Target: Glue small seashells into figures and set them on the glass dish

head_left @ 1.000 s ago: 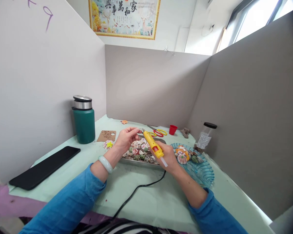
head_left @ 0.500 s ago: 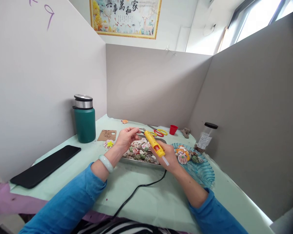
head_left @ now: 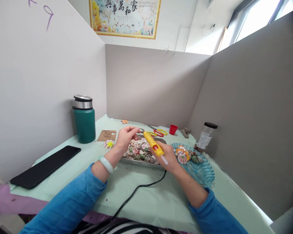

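My right hand (head_left: 169,159) is wrapped round a yellow hot glue gun (head_left: 151,140), with a clear glue stick (head_left: 164,159) jutting from its rear end. The gun's nozzle points up and left, towards the pinched fingertips of my left hand (head_left: 124,138). What these fingers hold, if anything, is too small to make out; the nozzle tip is right beside them. Below both hands lies a metal tray (head_left: 136,162) filled with shells and small stones (head_left: 139,152). A black cord (head_left: 141,185) runs from under my right hand towards the front edge.
On the left are a green bottle (head_left: 84,125), a black phone-like slab (head_left: 46,165), a brown card (head_left: 106,135) and a shell with a yellow star (head_left: 108,144). A blue plate (head_left: 202,172) of decorated shells, a jar (head_left: 206,138), a red cup (head_left: 173,129) and scissors (head_left: 161,132) stand right and behind.
The glue gun has shifted very slightly to the left, and its nozzle is a touch lower. Both hands otherwise keep nearly the same pose.
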The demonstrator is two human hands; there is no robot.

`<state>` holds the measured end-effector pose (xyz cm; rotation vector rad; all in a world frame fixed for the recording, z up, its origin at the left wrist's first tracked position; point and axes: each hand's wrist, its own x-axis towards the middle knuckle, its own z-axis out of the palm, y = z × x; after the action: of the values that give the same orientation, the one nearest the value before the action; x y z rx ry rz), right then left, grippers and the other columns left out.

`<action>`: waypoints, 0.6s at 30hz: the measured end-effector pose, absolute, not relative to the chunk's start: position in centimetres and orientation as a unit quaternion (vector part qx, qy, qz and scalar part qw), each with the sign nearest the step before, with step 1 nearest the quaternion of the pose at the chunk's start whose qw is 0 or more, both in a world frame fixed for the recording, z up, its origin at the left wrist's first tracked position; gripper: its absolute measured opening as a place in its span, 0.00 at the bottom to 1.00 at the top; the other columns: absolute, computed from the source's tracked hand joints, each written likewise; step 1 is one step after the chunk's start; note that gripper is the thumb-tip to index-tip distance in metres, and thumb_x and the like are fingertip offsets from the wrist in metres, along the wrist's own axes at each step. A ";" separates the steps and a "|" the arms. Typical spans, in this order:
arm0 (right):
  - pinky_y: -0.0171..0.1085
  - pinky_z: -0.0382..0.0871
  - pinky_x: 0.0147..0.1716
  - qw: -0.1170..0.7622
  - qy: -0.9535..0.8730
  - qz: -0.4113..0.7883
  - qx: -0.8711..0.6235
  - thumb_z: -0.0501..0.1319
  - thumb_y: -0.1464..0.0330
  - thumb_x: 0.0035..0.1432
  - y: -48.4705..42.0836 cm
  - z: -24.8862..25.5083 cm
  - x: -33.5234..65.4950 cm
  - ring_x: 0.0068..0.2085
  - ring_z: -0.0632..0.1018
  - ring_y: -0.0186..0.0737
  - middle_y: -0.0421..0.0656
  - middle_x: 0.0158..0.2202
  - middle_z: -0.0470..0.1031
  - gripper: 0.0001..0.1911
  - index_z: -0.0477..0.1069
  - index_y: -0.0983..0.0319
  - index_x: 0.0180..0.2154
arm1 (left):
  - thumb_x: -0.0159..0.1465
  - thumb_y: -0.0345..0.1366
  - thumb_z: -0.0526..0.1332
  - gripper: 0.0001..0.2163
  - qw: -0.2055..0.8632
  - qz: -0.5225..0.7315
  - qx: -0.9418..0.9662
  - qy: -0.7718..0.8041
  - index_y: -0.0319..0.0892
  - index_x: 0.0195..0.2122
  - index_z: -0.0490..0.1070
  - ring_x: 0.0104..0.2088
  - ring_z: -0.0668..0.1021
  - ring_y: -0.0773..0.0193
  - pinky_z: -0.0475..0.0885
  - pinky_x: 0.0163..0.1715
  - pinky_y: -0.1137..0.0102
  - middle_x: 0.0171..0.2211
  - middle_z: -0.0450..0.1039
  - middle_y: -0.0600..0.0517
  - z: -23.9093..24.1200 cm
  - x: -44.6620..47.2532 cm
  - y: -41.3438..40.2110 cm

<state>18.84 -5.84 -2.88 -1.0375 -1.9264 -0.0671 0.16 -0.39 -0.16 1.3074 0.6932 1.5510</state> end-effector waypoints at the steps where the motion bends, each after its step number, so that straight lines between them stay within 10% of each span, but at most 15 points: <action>1: 0.32 0.60 0.26 0.459 -0.781 -0.027 -0.423 0.57 0.64 0.55 -5.8 -2.9 18.8 0.24 0.69 0.34 0.40 0.25 0.73 0.09 0.71 0.62 0.33 | 0.50 0.39 0.67 0.10 0.475 0.636 0.536 0.286 0.36 0.26 0.73 0.17 0.67 0.74 0.63 0.20 0.74 0.23 0.73 0.52 -0.2 0.1 -0.4; 18: 0.32 0.61 0.25 0.483 -0.767 -0.003 -0.422 0.57 0.60 0.56 -6.1 -2.6 18.7 0.24 0.68 0.33 0.40 0.25 0.73 0.12 0.71 0.62 0.31 | 0.50 0.40 0.67 0.11 0.452 0.638 0.542 0.308 0.37 0.27 0.72 0.17 0.67 0.75 0.61 0.19 0.75 0.27 0.75 0.50 -0.2 0.1 -0.3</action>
<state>18.68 -6.11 -2.58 -1.0292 -1.8675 -0.0081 0.10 -0.27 -0.17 1.3398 0.7607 1.5753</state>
